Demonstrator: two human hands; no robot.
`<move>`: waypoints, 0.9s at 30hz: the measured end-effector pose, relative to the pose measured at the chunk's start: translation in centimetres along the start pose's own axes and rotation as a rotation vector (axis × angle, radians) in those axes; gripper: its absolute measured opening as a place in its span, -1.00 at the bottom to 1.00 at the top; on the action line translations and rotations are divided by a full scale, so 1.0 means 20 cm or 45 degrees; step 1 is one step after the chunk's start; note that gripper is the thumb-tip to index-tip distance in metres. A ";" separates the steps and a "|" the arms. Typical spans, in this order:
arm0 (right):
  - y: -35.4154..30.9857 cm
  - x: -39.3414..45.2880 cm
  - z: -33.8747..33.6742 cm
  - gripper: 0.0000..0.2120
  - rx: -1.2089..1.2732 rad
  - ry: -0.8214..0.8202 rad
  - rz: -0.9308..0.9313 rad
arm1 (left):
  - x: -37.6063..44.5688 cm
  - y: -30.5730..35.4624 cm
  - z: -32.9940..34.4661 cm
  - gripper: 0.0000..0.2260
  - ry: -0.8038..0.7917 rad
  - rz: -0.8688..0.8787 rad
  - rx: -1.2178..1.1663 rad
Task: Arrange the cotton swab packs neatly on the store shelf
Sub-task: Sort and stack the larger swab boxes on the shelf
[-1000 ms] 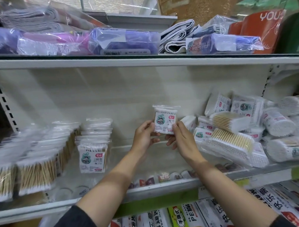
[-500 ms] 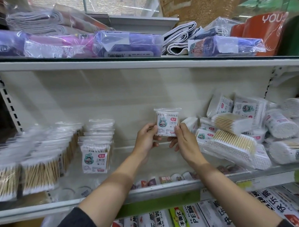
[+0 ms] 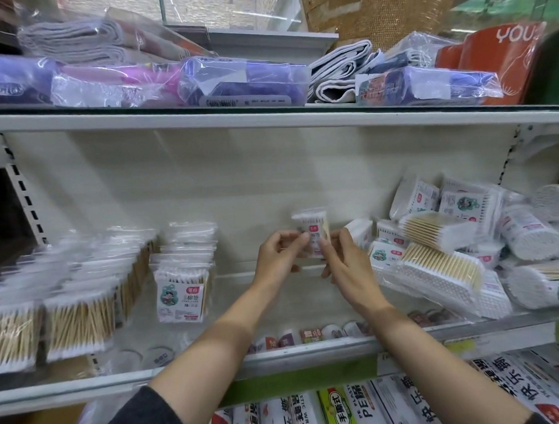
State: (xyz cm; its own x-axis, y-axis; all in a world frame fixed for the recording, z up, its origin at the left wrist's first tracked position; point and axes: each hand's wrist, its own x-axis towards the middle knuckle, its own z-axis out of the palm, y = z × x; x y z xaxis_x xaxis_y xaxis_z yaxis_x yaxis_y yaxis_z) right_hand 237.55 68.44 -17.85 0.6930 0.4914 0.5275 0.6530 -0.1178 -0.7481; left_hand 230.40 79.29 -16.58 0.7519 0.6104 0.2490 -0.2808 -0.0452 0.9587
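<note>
Cotton swab pack point(image 3: 313, 236) (clear wrap, red label, blurred) pinched upright by left hand point(image 3: 278, 256) and right hand point(image 3: 346, 262).

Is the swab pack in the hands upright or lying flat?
Upright: the pack is off the shelf, top edge up, red label readable, pinched by left hand and right hand.

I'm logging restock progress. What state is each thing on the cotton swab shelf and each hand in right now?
held pack: upright, pinched by both hands above the shelf.
left hand: grips the pack's left edge.
right hand: grips its right edge.
standing rows: upright, lined up at left.
loose heap: tumbled, lying at mixed angles at right.
shelf: bare in the middle gap.
</note>
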 end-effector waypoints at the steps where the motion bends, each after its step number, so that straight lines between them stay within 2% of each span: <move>1: 0.00 0.00 0.00 -0.90 0.033 -0.014 -0.011 | 0.00 0.00 0.00 -0.91 -0.034 0.002 -0.018; 3: 0.00 0.00 0.00 -0.88 0.054 -0.032 -0.025 | 0.00 0.00 0.00 -0.85 -0.071 -0.015 -0.035; 6: 0.02 0.00 0.00 -0.83 -0.003 -0.048 -0.037 | 0.00 -0.01 0.00 -0.86 -0.061 -0.006 -0.015; 9: 0.04 0.01 0.01 -0.89 -0.023 -0.027 -0.028 | 0.01 -0.01 -0.01 -0.89 -0.047 0.005 0.024; 14: 0.05 0.02 0.00 -0.97 -0.032 0.038 0.039 | 0.02 -0.01 -0.01 -0.81 -0.028 -0.034 0.031; 18: 0.05 0.02 0.01 -0.83 -0.051 0.077 0.109 | 0.02 -0.02 -0.01 -0.73 0.002 -0.052 0.029; 21: 0.04 0.02 0.00 -0.81 -0.053 0.042 0.149 | 0.02 -0.02 -0.01 -0.71 0.012 -0.063 0.023; 27: 0.03 0.01 0.00 -0.71 -0.138 -0.021 0.081 | 0.02 -0.01 -0.02 -0.70 0.015 -0.084 0.029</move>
State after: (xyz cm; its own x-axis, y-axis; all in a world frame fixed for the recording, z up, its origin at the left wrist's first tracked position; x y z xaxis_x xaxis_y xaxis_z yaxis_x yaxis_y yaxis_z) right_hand 238.08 68.40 -18.19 0.7294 0.4939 0.4733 0.6379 -0.2411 -0.7314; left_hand 230.55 79.77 -16.78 0.7614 0.6218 0.1834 -0.2170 -0.0221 0.9759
